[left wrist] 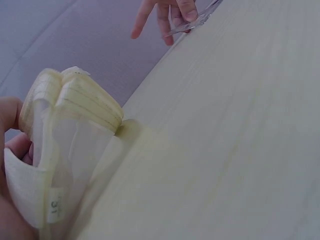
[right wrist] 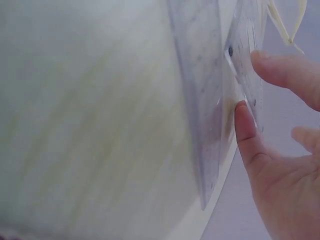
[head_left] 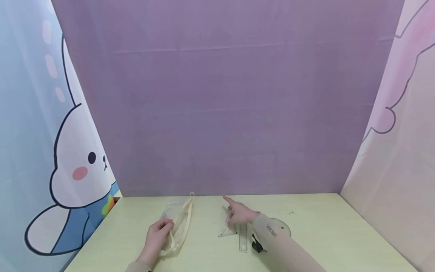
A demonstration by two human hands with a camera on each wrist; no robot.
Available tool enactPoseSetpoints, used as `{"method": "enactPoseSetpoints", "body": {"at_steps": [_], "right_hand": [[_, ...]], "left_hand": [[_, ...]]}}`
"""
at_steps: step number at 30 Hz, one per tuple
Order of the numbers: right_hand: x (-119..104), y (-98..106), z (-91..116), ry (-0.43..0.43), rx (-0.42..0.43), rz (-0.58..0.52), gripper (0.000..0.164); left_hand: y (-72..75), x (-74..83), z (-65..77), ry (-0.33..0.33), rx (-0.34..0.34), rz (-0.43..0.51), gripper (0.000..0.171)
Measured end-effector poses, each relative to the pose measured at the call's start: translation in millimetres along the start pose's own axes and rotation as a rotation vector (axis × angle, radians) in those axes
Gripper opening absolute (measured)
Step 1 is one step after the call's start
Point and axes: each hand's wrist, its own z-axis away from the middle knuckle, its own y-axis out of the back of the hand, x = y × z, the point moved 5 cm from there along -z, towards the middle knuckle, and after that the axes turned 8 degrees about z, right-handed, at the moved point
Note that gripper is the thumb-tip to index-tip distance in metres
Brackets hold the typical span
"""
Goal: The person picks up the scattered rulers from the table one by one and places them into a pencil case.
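Observation:
My left hand (head_left: 159, 236) grips a clear pouch (left wrist: 82, 142) with a cream zip edge, which gapes open toward the camera in the left wrist view. A small ring pull (head_left: 192, 194) sits at the pouch's far end. My right hand (head_left: 242, 214) pinches a clear set square (right wrist: 242, 60) between thumb and fingers, with the index finger stretched out. A clear ruler (head_left: 242, 241) lies on the table just beside the set square. My right forearm partly covers a clear protractor (head_left: 284, 226).
A black object (head_left: 257, 244) lies by my right sleeve, partly hidden. Farther right, a tiny thin item (head_left: 291, 212) is on the pale table (head_left: 326, 241). A purple cloth (head_left: 231, 113) rises behind the table's back edge, with printed curtains at both sides.

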Motion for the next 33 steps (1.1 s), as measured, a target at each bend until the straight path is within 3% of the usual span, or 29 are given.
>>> {"method": "enactPoseSetpoints", "body": {"at_steps": [11,22,27,33], "right_hand": [[7.7,-5.7,-3.3,-0.027,0.029,-0.089,0.108],[8.1,-1.3,5.4,-0.054,0.03,-0.31,0.097],[17.2,3.6,7.7,-0.101,0.039,-0.449,0.079],[29.2,8.1,7.5,-0.141,0.059,-0.511,0.05]], "left_hand": [[1.7,-5.3,3.8,0.013,0.007,-0.013,0.021],[3.1,-6.7,4.4,0.008,0.009,-0.037,0.02],[0.3,-3.6,1.9,0.002,0.009,-0.043,0.021],[-0.1,-0.7,0.3,0.001,0.008,-0.039,0.02]]}}
